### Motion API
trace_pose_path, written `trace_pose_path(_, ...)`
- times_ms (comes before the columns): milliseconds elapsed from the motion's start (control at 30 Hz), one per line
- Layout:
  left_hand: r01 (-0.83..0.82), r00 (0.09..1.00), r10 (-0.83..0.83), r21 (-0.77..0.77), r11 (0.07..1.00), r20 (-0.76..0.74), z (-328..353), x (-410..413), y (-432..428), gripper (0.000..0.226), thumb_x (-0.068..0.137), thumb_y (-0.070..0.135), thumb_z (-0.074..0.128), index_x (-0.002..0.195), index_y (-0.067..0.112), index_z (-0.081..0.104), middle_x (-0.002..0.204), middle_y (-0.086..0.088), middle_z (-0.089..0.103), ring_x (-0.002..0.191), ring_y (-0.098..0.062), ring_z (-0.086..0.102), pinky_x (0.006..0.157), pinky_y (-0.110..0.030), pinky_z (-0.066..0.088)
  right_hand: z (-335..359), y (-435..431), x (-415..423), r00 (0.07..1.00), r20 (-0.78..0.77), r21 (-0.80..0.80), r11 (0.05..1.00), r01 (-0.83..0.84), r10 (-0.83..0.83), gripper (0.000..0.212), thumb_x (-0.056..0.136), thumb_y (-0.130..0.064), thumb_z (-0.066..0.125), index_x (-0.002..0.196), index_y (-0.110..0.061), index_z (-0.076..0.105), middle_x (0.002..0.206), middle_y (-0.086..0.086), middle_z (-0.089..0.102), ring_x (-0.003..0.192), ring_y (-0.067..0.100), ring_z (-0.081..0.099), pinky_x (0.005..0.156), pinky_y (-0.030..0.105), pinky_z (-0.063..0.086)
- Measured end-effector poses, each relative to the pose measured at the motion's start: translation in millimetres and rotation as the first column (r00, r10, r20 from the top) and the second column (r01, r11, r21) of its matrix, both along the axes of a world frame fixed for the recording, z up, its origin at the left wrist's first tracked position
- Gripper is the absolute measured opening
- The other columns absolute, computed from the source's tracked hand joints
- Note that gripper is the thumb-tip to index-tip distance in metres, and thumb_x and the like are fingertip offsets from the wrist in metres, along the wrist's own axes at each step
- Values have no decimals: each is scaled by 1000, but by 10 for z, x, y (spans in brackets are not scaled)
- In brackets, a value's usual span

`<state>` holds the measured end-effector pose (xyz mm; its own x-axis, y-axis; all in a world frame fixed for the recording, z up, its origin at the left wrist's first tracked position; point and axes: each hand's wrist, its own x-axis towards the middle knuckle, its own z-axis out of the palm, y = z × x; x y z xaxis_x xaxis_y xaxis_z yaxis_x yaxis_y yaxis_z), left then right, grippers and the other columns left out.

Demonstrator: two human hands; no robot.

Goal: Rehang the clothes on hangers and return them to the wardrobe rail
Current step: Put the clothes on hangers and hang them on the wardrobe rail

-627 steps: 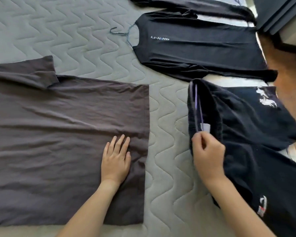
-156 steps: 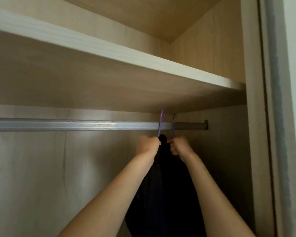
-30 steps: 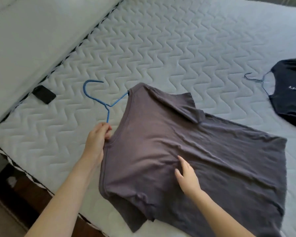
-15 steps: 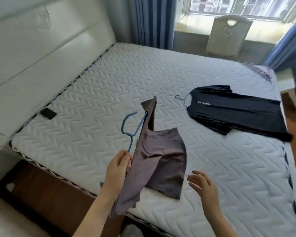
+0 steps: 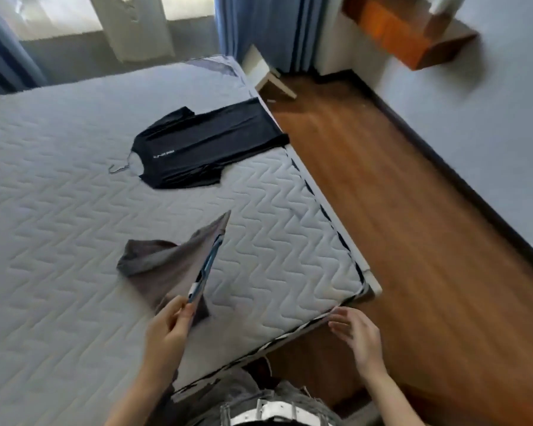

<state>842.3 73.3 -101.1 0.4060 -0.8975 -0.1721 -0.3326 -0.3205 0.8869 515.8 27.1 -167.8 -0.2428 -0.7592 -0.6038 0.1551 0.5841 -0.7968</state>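
Grey shirt [image 5: 163, 269] on blue hanger [image 5: 208, 265]; black shirt [image 5: 206, 149] with second hanger [image 5: 119, 168], flat on mattress [image 5: 59, 210].
The blue hanger is pinched by the left hand [image 5: 166, 330]; the right hand [image 5: 356, 333] is held spread.

Far shirt [image 5: 210, 142] lies on the bed [image 5: 59, 210] by its right edge, its hanger [image 5: 117, 168] poking out left. Near shirt [image 5: 163, 265] is in the left hand [image 5: 166, 330] over the bed's front corner; right hand [image 5: 357, 336] just right, over the floor [image 5: 413, 241].

The black shirt [image 5: 210, 142] bears unreadably blurred print [image 5: 163, 154]; the grey shirt [image 5: 163, 269] partly covers the blue hanger [image 5: 209, 263].
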Motion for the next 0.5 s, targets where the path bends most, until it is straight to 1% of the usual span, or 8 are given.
trace_pose_path(67,120,993,-120,37,992,-15,-105,-145,-202,30,95,4,55,66,12,51,57,-1,37,51,-5,34,48,-23,24,-10,109,-170,996,-43,12,997,74,-74,26,101,-11,44,94,0,66,91,25,69,81,34,66,78,41,54)
trace_pose_path(133,228,974,-227,65,971,-23,-172,-280,-416,30,95,6,56,66,16,51,55,3,37,53,-10,35,48,-28,25,-13,215,-323,986,-87,37,988,149,-146,26,101,-12,44,94,-2,66,90,24,69,81,33,67,75,39,56)
trace_pose_path(200,325,946,-325,62,944,-16,-162,-452,-641,29,94,7,57,67,18,53,53,4,38,52,-10,35,49,-34,27,0,293,-473,970,-110,52,973,224,-217,27,102,-13,43,95,-2,67,90,22,69,82,33,67,71,35,58)
trace_pose_path(233,371,929,-370,48,928,-12,-125,-564,-753,28,94,6,57,68,16,55,53,3,39,51,-9,35,49,-33,28,5,318,-560,961,-119,52,965,257,-249,27,102,-13,42,95,-1,66,90,22,69,83,33,67,71,34,58)
trace_pose_path(333,497,868,-497,-3,868,-11,7,-963,-1102,26,93,2,57,68,10,56,54,-2,43,52,-2,39,50,-20,29,11,341,-875,928,-144,54,933,355,-344,28,102,-14,42,95,-2,66,92,23,69,85,35,67,75,39,57)
trace_pose_path(433,556,831,-556,-13,831,-24,77,-1433,-1508,30,93,2,56,66,13,55,54,7,47,51,-2,42,51,-16,31,-45,291,-1289,893,-155,47,900,434,-422,29,103,-15,42,97,-1,67,93,24,70,86,36,68,77,41,56)
trace_pose_path(500,575,818,-575,-9,818,-15,41,-1793,-1774,32,93,3,55,64,15,54,53,9,49,51,-2,43,51,-15,32,-116,197,-1625,880,-152,53,885,463,-451,29,102,-16,43,101,1,66,93,23,70,86,36,69,77,41,56)
